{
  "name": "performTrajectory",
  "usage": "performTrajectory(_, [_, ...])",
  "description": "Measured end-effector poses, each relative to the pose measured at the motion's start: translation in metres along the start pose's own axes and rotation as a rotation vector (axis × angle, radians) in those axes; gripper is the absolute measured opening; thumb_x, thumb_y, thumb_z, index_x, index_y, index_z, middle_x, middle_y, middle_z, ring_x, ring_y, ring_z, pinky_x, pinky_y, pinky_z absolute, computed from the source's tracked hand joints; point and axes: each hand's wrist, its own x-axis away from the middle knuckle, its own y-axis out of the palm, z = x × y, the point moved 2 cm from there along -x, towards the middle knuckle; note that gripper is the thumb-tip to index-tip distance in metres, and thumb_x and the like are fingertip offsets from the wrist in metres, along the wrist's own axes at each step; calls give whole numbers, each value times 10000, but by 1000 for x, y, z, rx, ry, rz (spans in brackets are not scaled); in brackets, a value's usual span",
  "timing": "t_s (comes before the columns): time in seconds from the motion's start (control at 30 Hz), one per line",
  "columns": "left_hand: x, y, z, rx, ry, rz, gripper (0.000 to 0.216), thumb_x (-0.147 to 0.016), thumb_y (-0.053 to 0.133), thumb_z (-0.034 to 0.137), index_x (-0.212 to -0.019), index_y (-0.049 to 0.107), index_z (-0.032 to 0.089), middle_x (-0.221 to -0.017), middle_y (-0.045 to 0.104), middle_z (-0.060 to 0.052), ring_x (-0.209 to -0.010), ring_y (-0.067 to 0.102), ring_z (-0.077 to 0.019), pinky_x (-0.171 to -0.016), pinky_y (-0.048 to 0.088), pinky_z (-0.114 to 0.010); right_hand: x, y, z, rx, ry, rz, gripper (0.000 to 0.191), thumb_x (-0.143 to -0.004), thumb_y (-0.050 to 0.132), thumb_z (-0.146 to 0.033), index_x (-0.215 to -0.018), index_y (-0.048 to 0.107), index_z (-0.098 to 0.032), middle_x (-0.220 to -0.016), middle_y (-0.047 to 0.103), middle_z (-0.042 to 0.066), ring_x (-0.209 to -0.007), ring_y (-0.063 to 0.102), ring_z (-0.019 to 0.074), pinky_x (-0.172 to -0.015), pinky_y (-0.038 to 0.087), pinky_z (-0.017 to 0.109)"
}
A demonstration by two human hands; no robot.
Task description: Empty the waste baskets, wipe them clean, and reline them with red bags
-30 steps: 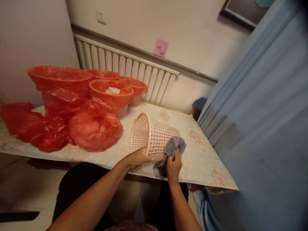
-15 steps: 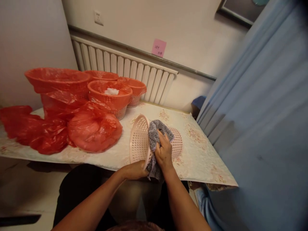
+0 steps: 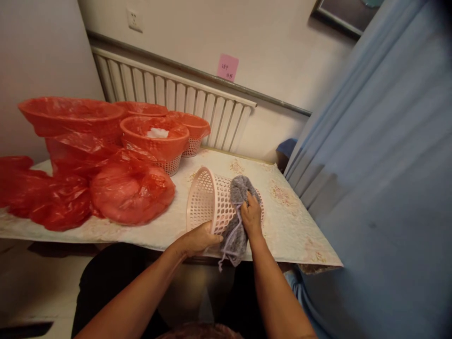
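Note:
A pale pink perforated wastebasket (image 3: 221, 197) lies on its side at the table's front edge, its mouth turned to the left. My left hand (image 3: 202, 239) grips its rim at the near lower side, thumb outside. My right hand (image 3: 252, 215) presses a grey cloth (image 3: 236, 240) with light purple edging against the outer wall, closer to the base. Part of the cloth hangs down over the table edge. The basket's base is partly hidden behind the cloth and my right hand.
Several wastebaskets lined with red bags, one a front basket (image 3: 155, 141) with white paper inside, stand at the back left. Crumpled red plastic bags (image 3: 132, 193) lie before them. The tablecloth (image 3: 282, 226) is floral. A radiator (image 3: 158, 87) is behind; a blue curtain (image 3: 367, 155) hangs right.
My right hand and the cloth have slid right along the basket from near the rim toward the base, baring the wall by the rim. My left hand still holds the rim.

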Motion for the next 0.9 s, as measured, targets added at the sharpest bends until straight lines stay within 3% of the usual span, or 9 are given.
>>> performTrajectory(0.13, [2, 0, -1, -69, 30, -25, 572, -784, 698, 267, -1326, 530, 192, -1406, 526, -90, -1317, 455, -237, -1173, 238, -428, -3, -16, 47, 108, 133, 117, 473, -817, 334, -206, -1186, 614, -109, -1217, 620, 147, -1186, 532, 268, -1038, 388, 479])
performTrajectory(0.23, [3, -2, 1, -118, 50, -56, 584, -786, 702, 290, -1335, 526, 203, -1420, 512, -88, -1318, 456, -235, -1177, 236, -434, 22, -20, 56, 125, 223, 183, 469, -834, 337, -235, -1197, 606, -107, -1237, 606, 165, -1204, 523, 290, -1021, 403, 492])
performTrajectory(0.33, [1, -7, -1, -162, 62, -106, 566, -786, 694, 298, -1321, 540, 195, -1395, 536, -91, -1290, 483, -237, -1162, 264, -443, 59, -10, 38, 96, 189, 211, 492, -840, 356, -206, -1282, 554, -117, -1335, 545, 162, -1291, 457, 286, -1080, 345, 516])
performTrajectory(0.5, [1, -20, -10, -361, 14, -17, 429, -770, 642, 224, -1193, 625, 157, -1160, 683, -77, -1106, 598, -244, -1058, 402, -428, 92, 12, -23, -3, -127, 40, 608, -817, 353, -95, -1421, 399, -154, -1434, 460, 130, -1358, 392, 250, -1129, 259, 576])
performTrajectory(0.67, [10, -21, -11, -486, -74, -87, 401, -676, 535, 85, -1045, 675, 159, -1001, 719, -24, -947, 631, -215, -939, 481, -359, 53, 12, -64, -70, -339, -26, 634, -762, 361, -41, -1379, 457, -152, -1388, 515, 112, -1336, 427, 214, -1151, 268, 531])
performTrajectory(0.8, [16, -19, -6, -492, -40, -156, 359, -733, 573, 144, -1079, 664, 173, -1093, 697, -34, -1023, 606, -212, -994, 442, -357, 14, 11, -74, -81, -281, -53, 595, -751, 370, -48, -1312, 535, -156, -1335, 570, 95, -1282, 489, 199, -1153, 287, 495])
performTrajectory(0.9, [18, -17, -5, -494, -66, -174, 335, -739, 640, 200, -1072, 669, 180, -1111, 689, -45, -1051, 598, -231, -997, 436, -374, 9, 13, -75, -83, -232, -53, 600, -755, 365, -51, -1323, 531, -149, -1342, 564, 96, -1279, 489, 208, -1155, 282, 499])
